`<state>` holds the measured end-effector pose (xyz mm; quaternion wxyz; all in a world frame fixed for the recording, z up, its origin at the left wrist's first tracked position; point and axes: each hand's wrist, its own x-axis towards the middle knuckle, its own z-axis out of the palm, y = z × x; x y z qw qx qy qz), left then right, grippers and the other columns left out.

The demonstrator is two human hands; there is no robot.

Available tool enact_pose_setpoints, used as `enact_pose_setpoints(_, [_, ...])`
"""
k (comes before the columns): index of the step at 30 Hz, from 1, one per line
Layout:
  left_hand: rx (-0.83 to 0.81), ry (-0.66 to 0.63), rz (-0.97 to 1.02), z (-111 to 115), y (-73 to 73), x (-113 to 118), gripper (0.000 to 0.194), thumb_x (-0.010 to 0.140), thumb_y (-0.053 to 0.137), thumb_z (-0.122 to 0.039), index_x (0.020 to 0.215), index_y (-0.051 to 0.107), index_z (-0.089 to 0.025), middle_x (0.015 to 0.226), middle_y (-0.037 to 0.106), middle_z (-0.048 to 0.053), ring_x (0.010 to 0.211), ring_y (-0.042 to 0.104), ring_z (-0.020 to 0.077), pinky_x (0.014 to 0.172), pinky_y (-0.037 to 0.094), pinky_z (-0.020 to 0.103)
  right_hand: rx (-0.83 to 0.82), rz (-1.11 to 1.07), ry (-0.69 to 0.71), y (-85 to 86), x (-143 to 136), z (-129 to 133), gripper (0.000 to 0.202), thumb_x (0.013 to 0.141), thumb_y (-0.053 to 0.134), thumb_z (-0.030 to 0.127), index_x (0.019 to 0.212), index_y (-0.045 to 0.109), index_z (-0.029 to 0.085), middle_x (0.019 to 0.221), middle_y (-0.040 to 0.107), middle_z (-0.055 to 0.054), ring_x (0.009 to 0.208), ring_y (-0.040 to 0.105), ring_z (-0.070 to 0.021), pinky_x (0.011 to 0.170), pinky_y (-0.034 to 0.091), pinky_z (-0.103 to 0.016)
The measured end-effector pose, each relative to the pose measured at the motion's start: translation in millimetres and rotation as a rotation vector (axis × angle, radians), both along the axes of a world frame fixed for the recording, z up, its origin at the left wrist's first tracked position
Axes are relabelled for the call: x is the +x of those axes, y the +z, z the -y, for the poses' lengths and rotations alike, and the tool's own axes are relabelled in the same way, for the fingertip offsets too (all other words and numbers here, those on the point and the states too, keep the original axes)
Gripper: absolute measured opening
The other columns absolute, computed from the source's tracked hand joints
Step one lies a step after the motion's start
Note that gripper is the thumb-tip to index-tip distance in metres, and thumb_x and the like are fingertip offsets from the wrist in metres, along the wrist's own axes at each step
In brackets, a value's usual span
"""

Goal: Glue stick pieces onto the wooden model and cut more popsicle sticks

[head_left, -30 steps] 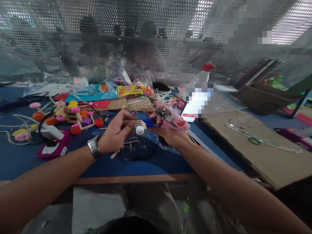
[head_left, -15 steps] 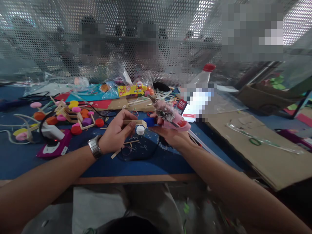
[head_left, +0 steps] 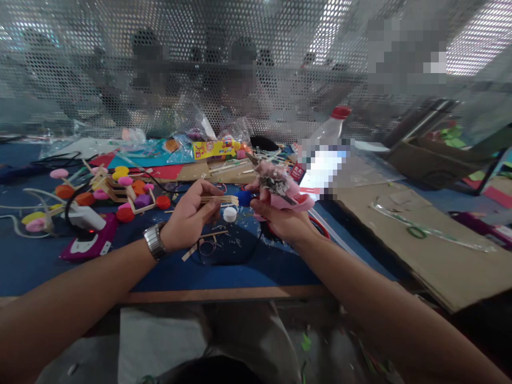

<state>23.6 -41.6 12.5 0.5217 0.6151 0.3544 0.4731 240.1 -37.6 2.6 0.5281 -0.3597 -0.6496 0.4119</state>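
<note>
Sticks (head_left: 219,200) pinched in left hand (head_left: 188,217); pink tool (head_left: 291,194) gripped in right hand (head_left: 285,223).
I judge sticks light, stiff, snappable, best held mid-length; their ends sit by the blue piece (head_left: 244,199), contact unclear.

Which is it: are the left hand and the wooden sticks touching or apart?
Touching: the head view shows the left hand pinching the wooden sticks in its grip, their ends jutting out.
</note>
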Motion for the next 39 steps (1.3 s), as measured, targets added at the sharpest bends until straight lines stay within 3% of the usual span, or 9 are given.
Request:
enact_pose_setpoints(4, [0.003, 0.005, -0.008, 0.0, 0.1, 0.9, 0.025, 0.084, 0.071, -0.032, 0.095, 0.053, -0.020, 0.073, 0.055, -0.003, 0.059, 0.055, 0.0105, 0.052, 0.044, 0.022, -0.027, -0.007, 0.009, -2.2, -1.0, -1.0, 0.041, 0.074, 0.081, 0.051, 0.072, 0.049, 0.025, 0.108, 0.071, -0.004, 0.100, 0.068, -0.0244, 0.074, 0.059, -0.039])
enact_pose_setpoints(15, [0.021, 0.005, -0.053, -0.1, 0.5, 0.2, 0.023, 0.086, 0.069, -0.033, 0.096, 0.053, -0.019, 0.074, 0.057, -0.002, 0.061, 0.056, 0.0114, 0.055, 0.047, 0.023, -0.075, -0.033, 0.027, -4.9, -1.3, -1.6, 0.040, 0.073, 0.082, 0.045, 0.071, 0.048, 0.024, 0.109, 0.071, -0.004, 0.101, 0.067, -0.0236, 0.063, 0.055, -0.032])
enact_pose_setpoints(27, [0.074, 0.006, -0.076, -1.2, -2.2, -0.7, 0.021, 0.089, 0.067, -0.033, 0.096, 0.053, -0.020, 0.079, 0.058, -0.001, 0.063, 0.056, 0.0116, 0.055, 0.047, 0.023, -0.085, -0.025, 0.026, -5.9, -1.4, -3.3, 0.040, 0.071, 0.082, 0.044, 0.070, 0.048, 0.024, 0.108, 0.071, -0.004, 0.093, 0.067, -0.0215, 0.064, 0.056, -0.033])
enact_pose_setpoints(32, [0.074, -0.001, -0.080, -1.9, -3.3, -1.7, 0.019, 0.090, 0.066, -0.031, 0.097, 0.052, -0.020, 0.075, 0.057, -0.002, 0.062, 0.056, 0.0116, 0.055, 0.046, 0.023, -0.096, -0.042, 0.023, -3.1, -1.9, -0.4, 0.037, 0.072, 0.082, 0.040, 0.070, 0.049, 0.024, 0.106, 0.071, -0.003, 0.100, 0.067, -0.0226, 0.067, 0.057, -0.032])
enact_pose_setpoints(39, [0.050, 0.008, -0.081, -0.1, -1.5, 0.1, 0.019, 0.089, 0.066, -0.030, 0.097, 0.052, -0.020, 0.074, 0.058, -0.002, 0.063, 0.057, 0.0119, 0.057, 0.048, 0.023, -0.129, -0.072, 0.036, -3.2, -2.8, 1.0, 0.036, 0.071, 0.082, 0.037, 0.072, 0.049, 0.023, 0.108, 0.070, -0.002, 0.089, 0.065, -0.0182, 0.055, 0.050, -0.026])
